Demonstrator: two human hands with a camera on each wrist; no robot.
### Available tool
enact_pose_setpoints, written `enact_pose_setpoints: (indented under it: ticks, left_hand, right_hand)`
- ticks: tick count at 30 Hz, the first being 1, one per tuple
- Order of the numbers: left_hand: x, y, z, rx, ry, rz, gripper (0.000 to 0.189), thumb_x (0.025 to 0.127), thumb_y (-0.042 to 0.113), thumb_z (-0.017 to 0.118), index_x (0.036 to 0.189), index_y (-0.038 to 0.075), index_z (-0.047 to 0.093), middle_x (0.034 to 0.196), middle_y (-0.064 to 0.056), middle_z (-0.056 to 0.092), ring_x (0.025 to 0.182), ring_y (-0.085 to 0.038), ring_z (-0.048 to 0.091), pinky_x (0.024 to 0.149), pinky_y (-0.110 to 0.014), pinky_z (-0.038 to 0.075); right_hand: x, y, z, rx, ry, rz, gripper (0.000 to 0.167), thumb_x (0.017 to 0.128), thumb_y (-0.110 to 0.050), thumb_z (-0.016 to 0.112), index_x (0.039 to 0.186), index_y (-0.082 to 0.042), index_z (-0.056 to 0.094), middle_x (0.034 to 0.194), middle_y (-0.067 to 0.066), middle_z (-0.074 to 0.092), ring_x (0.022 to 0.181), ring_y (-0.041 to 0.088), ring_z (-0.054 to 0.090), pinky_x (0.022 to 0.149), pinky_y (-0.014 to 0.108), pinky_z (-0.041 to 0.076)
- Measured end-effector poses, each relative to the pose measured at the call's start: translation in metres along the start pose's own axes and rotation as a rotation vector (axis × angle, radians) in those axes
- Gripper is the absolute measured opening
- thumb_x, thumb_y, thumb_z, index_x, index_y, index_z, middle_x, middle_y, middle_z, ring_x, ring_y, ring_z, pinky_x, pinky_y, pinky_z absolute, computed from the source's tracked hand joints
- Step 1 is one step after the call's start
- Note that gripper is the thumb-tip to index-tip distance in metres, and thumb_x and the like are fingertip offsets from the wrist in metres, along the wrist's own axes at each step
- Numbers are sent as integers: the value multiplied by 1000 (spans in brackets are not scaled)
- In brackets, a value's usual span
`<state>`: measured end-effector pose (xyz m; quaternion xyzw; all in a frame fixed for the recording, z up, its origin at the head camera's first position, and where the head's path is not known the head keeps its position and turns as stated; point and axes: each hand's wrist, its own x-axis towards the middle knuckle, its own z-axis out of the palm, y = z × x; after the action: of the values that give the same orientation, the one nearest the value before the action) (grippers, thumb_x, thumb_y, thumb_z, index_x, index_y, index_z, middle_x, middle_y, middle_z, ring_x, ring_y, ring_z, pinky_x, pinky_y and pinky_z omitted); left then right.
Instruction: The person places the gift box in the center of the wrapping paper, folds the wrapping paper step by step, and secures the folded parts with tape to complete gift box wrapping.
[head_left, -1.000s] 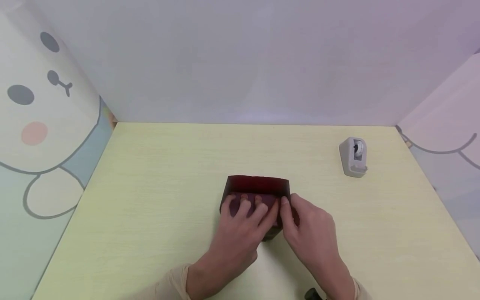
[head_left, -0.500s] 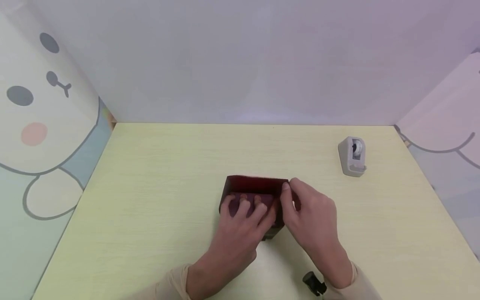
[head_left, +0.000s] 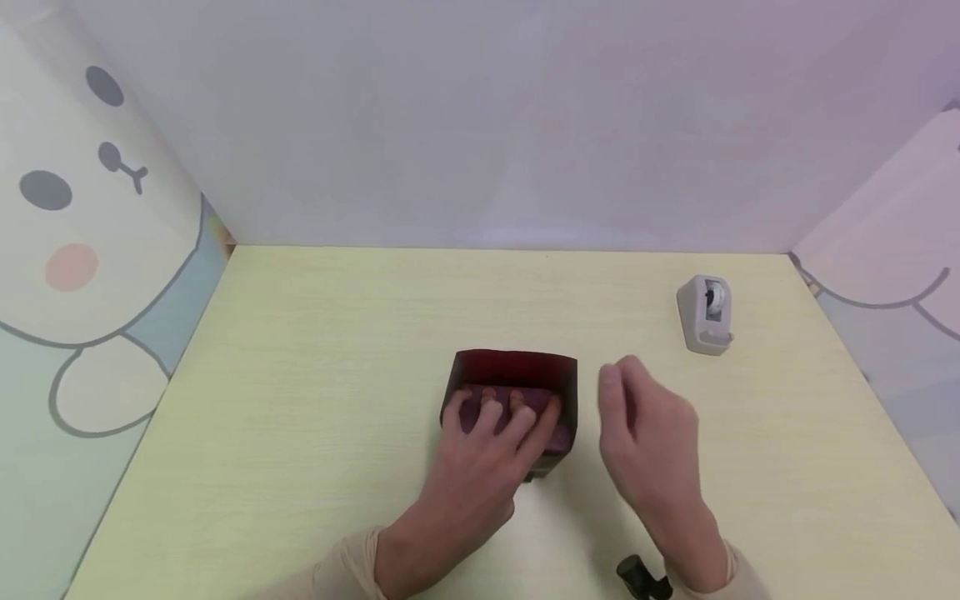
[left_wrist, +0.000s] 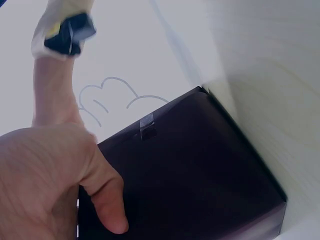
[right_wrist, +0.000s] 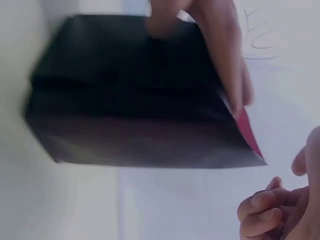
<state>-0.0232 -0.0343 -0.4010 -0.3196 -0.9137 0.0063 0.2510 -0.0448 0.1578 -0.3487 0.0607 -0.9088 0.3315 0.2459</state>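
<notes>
A dark box (head_left: 546, 463) with a red inner wall stands upright on the table, its top uncovered. My left hand (head_left: 476, 458) grips its near side, fingertips reaching down onto a purple surface (head_left: 536, 400) inside. In the left wrist view, the thumb (left_wrist: 111, 207) lies along the dark outer face, and a small strip of clear tape (left_wrist: 148, 126) sticks at that face's edge. Just right of the box, my right hand (head_left: 652, 442) is apart from it with loosely curled fingers. The right wrist view also shows these curled fingers (right_wrist: 262, 210), and nothing shows in them.
A grey tape dispenser (head_left: 705, 315) stands at the back right of the pale yellow table (head_left: 337, 333). A small black device (head_left: 643, 577) is at the right wrist. White walls with cartoon drawings enclose the back and sides.
My right hand slid up along the box's right edge to its back corner, then came off it to the right. The left hand kept its grip and the box stayed in place.
</notes>
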Motion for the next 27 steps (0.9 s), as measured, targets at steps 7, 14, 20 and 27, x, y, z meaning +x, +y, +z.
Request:
enact_pose_setpoints:
  ticks: [7,14,20,27]
  left_hand:
    - [1,0,-1,-10,5,-12,83,73,20,78,152,21,54,124,1,60,104,-26,53,96,-58,48]
    - [0,1,0,-4,26,-15,73,79,16,70,150,20,55,123,1,61,103,-26,54,95,-58,49]
    - [0,0,0,-2,13,-6,75,79,18,74,151,21,55,123,1,61,101,-25,53,95,-59,49]
    - [1,1,-1,6,-20,2,80,71,24,82,147,21,57,125,1,60,101,-24,50,96,-59,49]
  right_hand:
    - [-38,2,10,-123,-138,-34,32,90,-15,70,71,-21,45,56,-16,35,49,-4,28,45,17,23]
    - [-35,3,16,-153,-124,-142,35,86,-7,68,67,-22,42,55,-19,32,48,-6,22,44,13,16]
    - [-15,3,15,-161,-120,-166,35,89,-6,64,65,-20,42,52,-15,34,46,-4,23,42,15,18]
    - [2,1,14,-137,-69,-209,36,91,-7,64,64,-18,41,51,-12,34,46,-2,23,43,17,17]
